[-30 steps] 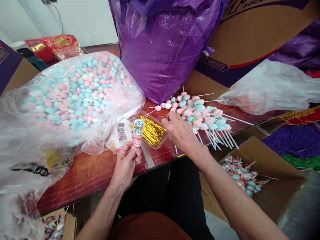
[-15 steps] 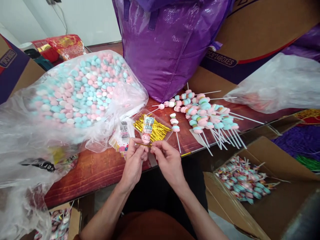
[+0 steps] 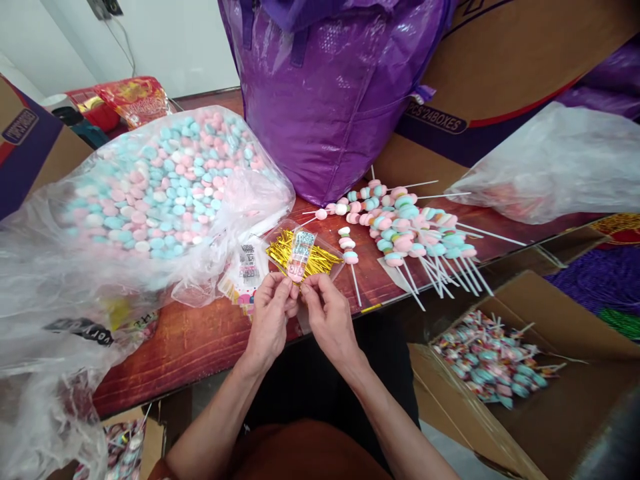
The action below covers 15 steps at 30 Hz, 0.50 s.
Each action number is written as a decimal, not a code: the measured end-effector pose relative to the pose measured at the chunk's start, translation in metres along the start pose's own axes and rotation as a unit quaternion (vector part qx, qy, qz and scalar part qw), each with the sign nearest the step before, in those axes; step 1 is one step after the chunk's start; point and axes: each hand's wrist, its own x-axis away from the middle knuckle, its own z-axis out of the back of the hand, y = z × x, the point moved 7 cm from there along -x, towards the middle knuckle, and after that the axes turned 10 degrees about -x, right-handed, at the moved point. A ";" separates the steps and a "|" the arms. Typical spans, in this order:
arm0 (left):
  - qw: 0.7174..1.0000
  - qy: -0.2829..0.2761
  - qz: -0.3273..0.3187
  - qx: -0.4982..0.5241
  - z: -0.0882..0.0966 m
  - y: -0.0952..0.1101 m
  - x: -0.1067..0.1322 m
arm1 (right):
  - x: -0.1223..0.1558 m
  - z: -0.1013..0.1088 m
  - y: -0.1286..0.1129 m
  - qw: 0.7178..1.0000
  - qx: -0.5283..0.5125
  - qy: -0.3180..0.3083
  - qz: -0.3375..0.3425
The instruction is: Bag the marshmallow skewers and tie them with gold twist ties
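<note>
A marshmallow skewer in a clear printed bag (image 3: 302, 252) points up and away from me, its lower end at my fingertips. My left hand (image 3: 273, 310) is closed, pinching the gathered neck of that bag. My right hand (image 3: 329, 312) is closed beside it, thumb and finger pinched on a gold twist tie at the neck; the tie is mostly hidden by the fingers. Just beyond lies a clear tray (image 3: 338, 272) of gold twist ties (image 3: 323, 259). Flat printed bags (image 3: 249, 270) lie left of the tray. An unwrapped marshmallow skewer (image 3: 349, 245) lies to its right.
Unwrapped marshmallow skewers (image 3: 410, 227) are heaped on the table's right. A big clear bag of marshmallows (image 3: 170, 187) lies at the left, a purple bag (image 3: 325, 100) behind. A cardboard box (image 3: 560, 327) of wrapped skewers stands low right; another box (image 3: 153, 447) sits low left.
The gold twist tie, stretched sideways between my hands before, is now bent in at the bag's neck. My fingertips have come closer together, and the wrapped skewer has tilted slightly right.
</note>
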 end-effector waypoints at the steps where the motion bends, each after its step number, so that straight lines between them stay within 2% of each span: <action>1: 1.000 -0.009 0.013 0.013 -0.002 0.002 -0.001 | -0.002 -0.001 0.001 1.000 -0.018 -0.011 -0.007; 4: 0.991 -0.072 0.090 0.073 -0.009 0.003 0.002 | -0.006 0.001 -0.003 0.996 -0.076 -0.052 -0.021; 7: 0.960 -0.140 0.196 0.142 -0.015 0.001 0.012 | -0.007 0.008 -0.017 0.989 -0.114 -0.092 0.000; 9: 0.941 -0.171 0.239 0.166 -0.018 0.000 0.019 | -0.007 0.011 -0.025 0.984 -0.126 -0.124 0.017; 12: 0.937 -0.206 0.240 0.146 -0.021 -0.002 0.025 | -0.007 0.012 -0.031 0.981 -0.104 -0.156 0.047; 15: 0.969 -0.181 0.161 0.056 -0.019 -0.003 0.021 | -0.007 0.014 -0.033 0.985 -0.020 -0.121 0.122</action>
